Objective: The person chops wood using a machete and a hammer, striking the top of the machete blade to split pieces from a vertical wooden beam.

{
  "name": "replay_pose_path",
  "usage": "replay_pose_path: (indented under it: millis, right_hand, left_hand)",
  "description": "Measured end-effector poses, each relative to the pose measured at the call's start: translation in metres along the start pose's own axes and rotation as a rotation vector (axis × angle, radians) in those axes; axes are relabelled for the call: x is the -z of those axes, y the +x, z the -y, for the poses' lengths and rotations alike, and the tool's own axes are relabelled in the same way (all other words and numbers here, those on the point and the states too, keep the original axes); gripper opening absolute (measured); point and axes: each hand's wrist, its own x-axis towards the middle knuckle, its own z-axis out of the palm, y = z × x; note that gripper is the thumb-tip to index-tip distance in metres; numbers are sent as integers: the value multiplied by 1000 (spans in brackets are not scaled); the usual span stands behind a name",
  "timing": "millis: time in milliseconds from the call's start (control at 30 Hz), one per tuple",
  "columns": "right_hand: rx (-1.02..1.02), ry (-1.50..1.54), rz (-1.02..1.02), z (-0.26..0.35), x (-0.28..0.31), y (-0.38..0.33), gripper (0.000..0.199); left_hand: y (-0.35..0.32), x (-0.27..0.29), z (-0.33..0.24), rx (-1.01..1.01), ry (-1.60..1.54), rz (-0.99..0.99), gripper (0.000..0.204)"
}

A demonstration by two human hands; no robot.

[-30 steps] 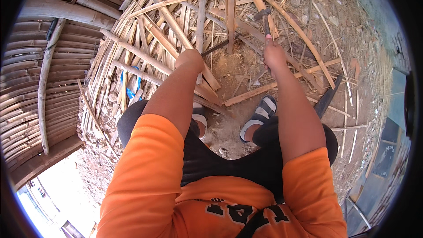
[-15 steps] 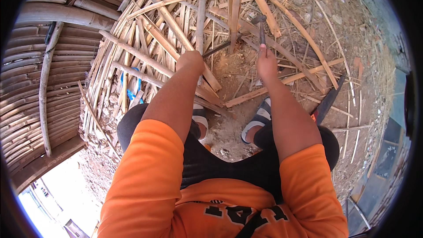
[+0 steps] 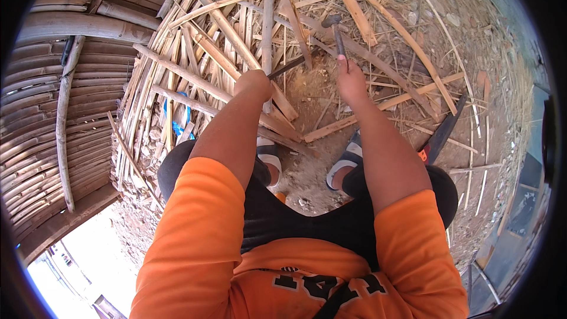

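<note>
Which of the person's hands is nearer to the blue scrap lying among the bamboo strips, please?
Left. The left hand is just right of the blue scrap; the right hand, gripping a hammer, is farther right.

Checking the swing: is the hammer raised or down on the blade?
Raised: the hammer in the right hand is above the blade.

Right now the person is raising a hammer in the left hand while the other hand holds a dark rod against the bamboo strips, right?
Not quite: the head view shows the hammer in the right hand. The left hand holds the dark rod against the bamboo strips.
</note>
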Motion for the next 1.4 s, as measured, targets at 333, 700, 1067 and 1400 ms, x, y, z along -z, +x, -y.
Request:
replay_pose_path:
  millis: [333, 700, 1067, 1400]
  right_hand:
    - [-59, -58, 51, -12, -5, 6, 60]
    - [-150, -150, 227, -43, -30, 2, 63]
    - [-216, 398, -98, 48, 50, -14, 62]
    - [163, 485, -238, 148, 221, -128, 54]
  left_hand:
    - [26, -21, 20, -113, 126, -6, 34]
    - [14, -7, 18, -177, 153, 52, 39]
    - [-16, 37, -1, -239, -355, -54, 53]
    - [-115, 132, -8, -319, -831, -115, 36]
